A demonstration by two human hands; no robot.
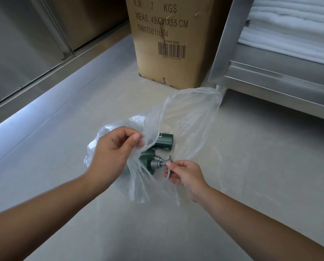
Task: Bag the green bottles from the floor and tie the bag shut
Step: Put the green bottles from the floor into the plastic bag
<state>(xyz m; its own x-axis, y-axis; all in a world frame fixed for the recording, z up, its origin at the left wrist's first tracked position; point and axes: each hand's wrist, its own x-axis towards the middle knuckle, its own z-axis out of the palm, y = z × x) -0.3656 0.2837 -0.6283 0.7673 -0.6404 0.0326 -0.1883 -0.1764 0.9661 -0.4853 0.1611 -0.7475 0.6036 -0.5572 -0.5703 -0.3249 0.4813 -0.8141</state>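
A: Landmark?
B: The tall brown cardboard box with a printed barcode, standing on the pale grey floor. Everything else sits in front of it, nearer the camera.

A: Hands?
B: Left hand, thumb and fingers pinched together on the rim of the thin clear plastic bag, holding its mouth up and open in front of the box. Right hand, fingertips clamped on the grey pump head of a dark green plastic pump bottle.

A: Where's that bottle?
B: Lying sideways at the bag mouth, body behind the film, pump end sticking out toward the right hand. A 2nd dark green bottle lies between it and the box, seen through the plastic. Can't tell if more are in there; the left hand and crumpled film hide that part.

A: Surroundings?
B: Right of the box, touching or just beside it, a stainless steel shelf frame with white folded cloth on top. Left of the box, well apart, grey metal panels along the floor edge.
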